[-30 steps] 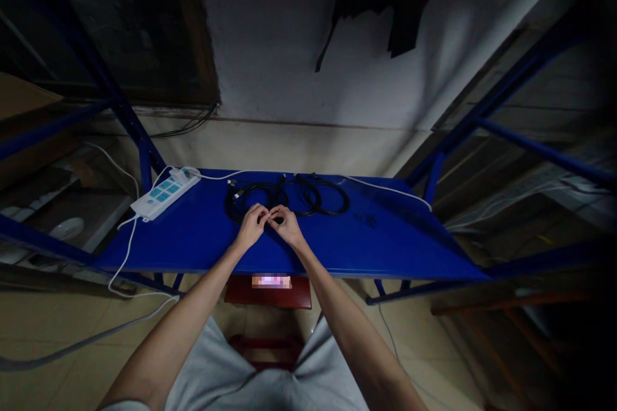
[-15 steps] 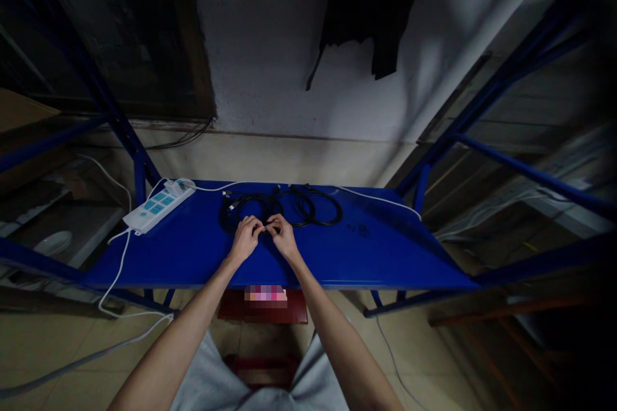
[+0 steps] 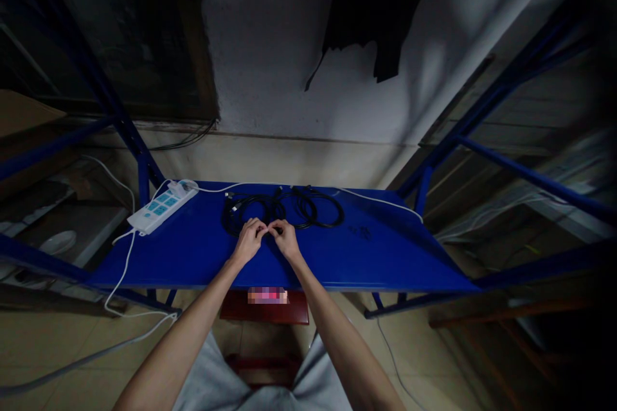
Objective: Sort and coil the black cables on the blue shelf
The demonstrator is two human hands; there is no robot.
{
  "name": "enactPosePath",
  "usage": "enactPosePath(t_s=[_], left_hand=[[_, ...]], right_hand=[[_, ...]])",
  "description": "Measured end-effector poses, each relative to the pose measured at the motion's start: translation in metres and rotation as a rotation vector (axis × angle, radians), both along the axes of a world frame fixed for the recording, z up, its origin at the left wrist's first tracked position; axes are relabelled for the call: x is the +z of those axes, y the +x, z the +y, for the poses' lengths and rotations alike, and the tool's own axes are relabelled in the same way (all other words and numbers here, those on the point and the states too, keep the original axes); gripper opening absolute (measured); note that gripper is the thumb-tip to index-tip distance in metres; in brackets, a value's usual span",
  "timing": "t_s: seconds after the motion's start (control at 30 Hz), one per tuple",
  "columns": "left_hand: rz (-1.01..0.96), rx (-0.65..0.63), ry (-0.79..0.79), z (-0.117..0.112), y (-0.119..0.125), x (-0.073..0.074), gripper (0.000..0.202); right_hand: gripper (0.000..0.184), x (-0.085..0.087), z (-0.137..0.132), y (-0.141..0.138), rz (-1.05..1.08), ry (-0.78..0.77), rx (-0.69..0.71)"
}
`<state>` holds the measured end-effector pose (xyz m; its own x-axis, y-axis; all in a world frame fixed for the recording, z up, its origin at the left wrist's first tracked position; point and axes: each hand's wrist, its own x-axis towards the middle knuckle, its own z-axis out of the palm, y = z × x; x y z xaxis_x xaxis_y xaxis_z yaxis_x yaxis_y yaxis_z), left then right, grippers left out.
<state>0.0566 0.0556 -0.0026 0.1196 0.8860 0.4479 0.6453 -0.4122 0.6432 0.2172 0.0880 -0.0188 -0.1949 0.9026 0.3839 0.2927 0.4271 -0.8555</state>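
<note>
My left hand (image 3: pixel 249 239) and my right hand (image 3: pixel 285 237) meet over the front middle of the blue table, fingertips pinched and almost touching. Whatever is between the fingers is too small to make out. Just behind the left hand lies a coiled black cable (image 3: pixel 226 218) with light-coloured plug ends, partly covered by the fingers. To its right another black cable (image 3: pixel 342 213) lies in loose loops, beyond my right hand. Several small dark bits (image 3: pixel 361 232) lie farther right on the tabletop.
The blue table (image 3: pixel 332 263) has blue metal frame bars at both sides. A white power strip (image 3: pixel 161 207) with blue sockets sits at its left end. A thin white cord (image 3: pixel 380 200) runs along the back edge. Below the front edge is a red-brown stool (image 3: pixel 265 314).
The hands have stayed pinched together at nearly the same spot, with the fingertips slightly shifted. The whole view has moved a little.
</note>
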Motion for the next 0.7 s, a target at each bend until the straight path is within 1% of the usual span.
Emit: enactPosePath(t_s=[0.1,0.23,0.43,0.6,0.7], left_hand=[[-0.018,0.015,0.005,-0.0010,-0.0004,0.0022,0.017],[-0.019,0.032,0.028,-0.0018,-0.0010,0.0042,0.018],[-0.038,0.072,0.022,-0.0019,-0.0025,0.0055,0.018],[-0.137,0.109,0.011,0.0007,-0.0041,0.0040,0.023],[-0.183,0.074,-0.003,0.0028,-0.0052,0.0018,0.023]], right_hand=[[0.015,0.0005,-0.0011,0.0013,-0.049,-0.001,-0.019],[0.017,0.0022,-0.0030,0.0017,-0.076,0.016,0.012],[0.008,0.0032,-0.0046,-0.0015,-0.104,0.015,0.025],[0.011,0.0014,-0.0024,-0.0026,-0.117,0.012,0.022],[0.010,0.0018,-0.0019,-0.0025,-0.108,0.009,0.030]])
